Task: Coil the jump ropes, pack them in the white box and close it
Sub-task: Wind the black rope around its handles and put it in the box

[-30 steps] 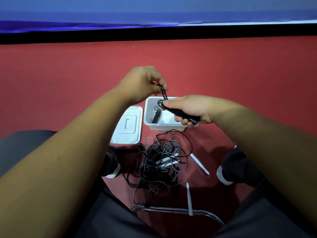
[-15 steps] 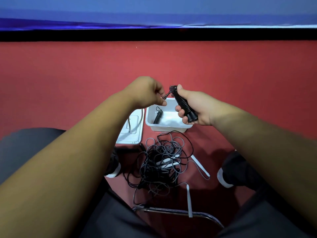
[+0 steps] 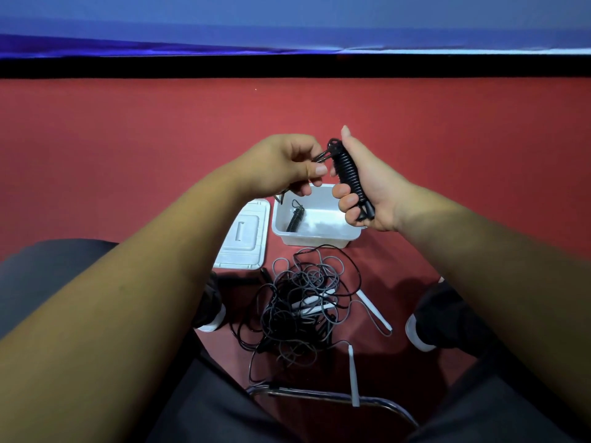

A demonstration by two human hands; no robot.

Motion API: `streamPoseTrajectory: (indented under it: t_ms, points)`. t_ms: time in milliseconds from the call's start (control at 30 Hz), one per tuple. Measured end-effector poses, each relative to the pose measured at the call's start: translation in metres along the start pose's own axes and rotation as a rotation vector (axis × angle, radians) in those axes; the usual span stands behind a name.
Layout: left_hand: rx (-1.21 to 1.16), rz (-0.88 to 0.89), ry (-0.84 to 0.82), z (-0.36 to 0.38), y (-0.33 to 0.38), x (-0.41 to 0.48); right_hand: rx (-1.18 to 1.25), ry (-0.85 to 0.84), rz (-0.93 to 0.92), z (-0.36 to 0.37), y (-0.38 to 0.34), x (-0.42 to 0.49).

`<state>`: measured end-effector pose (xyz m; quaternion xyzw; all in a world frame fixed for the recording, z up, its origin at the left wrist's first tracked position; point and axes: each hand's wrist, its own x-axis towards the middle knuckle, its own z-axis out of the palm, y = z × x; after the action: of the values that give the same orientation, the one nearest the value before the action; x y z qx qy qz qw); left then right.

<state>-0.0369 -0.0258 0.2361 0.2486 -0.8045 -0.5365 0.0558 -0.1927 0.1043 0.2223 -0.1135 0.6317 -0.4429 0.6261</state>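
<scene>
My right hand [image 3: 367,187] grips a black jump rope bundle [image 3: 347,169], cord wound tightly round its handles, held upright above the white box [image 3: 315,236]. My left hand [image 3: 284,164] pinches the loose loop of cord at the bundle's top end. One coiled black rope [image 3: 295,217] lies inside the open box. The white lid [image 3: 244,236] lies flat on the floor left of the box. A tangled pile of grey and black ropes [image 3: 303,302] with white handles sits on the red floor between my feet.
A white handle [image 3: 374,310] sticks out to the right of the pile and another [image 3: 352,375] lies near the chair's metal frame [image 3: 319,394]. My shoes [image 3: 428,321] flank the pile. Red floor stretches beyond the box to a black strip.
Both hands rose from box level. The right hand turned the bundle from lying sideways to upright, and the left hand stayed on the cord end at its top.
</scene>
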Motion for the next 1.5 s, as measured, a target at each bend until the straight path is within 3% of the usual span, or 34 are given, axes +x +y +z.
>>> streamPoseTrajectory:
  t_ms: [433,700,967,1233,1500]
  points:
    - [0.144,0.096,-0.030,-0.004,0.006,-0.003,-0.048,-0.025,-0.005,-0.006,-0.003,0.003]
    - [0.267,-0.087,0.026,-0.019,-0.006,-0.001,0.023,-0.067,0.004,-0.002,-0.002,0.002]
    - [0.167,-0.261,-0.005,-0.020,-0.015,-0.003,0.030,-0.232,0.010,0.005,0.001,-0.004]
    - [0.167,-0.248,0.020,-0.013,-0.027,0.000,0.023,-0.395,0.054,0.001,0.001,-0.009]
    - [0.264,-0.256,-0.031,-0.005,-0.023,-0.003,-0.097,-0.670,0.221,-0.001,0.005,-0.017]
